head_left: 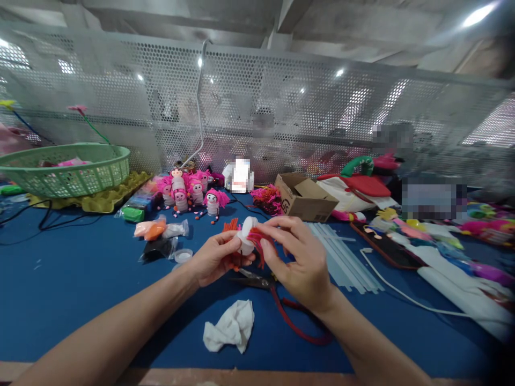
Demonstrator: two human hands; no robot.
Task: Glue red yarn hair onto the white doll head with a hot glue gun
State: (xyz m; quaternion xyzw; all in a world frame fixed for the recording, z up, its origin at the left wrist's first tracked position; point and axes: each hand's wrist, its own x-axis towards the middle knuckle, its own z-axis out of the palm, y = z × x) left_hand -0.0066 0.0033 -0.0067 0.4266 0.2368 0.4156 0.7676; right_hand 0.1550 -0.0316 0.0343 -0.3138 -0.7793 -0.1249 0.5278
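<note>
My left hand (213, 260) is closed around a small white doll body (244, 245), thumb on its near side. The doll tilts, with a round white top. Strands of red and pink yarn (256, 237) hang against its right side, and the fingers of my right hand (300, 257) pinch them there. Beneath my hands lie scissors (261, 281) with red handles, blades partly hidden by my left hand. Orange yarn pieces (230, 225) lie just behind the doll. A crumpled white tissue (231, 328) rests nearer to me.
Several finished pink-haired dolls (179, 199) stand behind, left of a cardboard box (308, 198). A green basket (68, 174) sits far left on an egg tray (116, 193). Right are translucent glue sticks (341, 257) and a white cable (396, 295). Bagged clay (155, 229) lies left.
</note>
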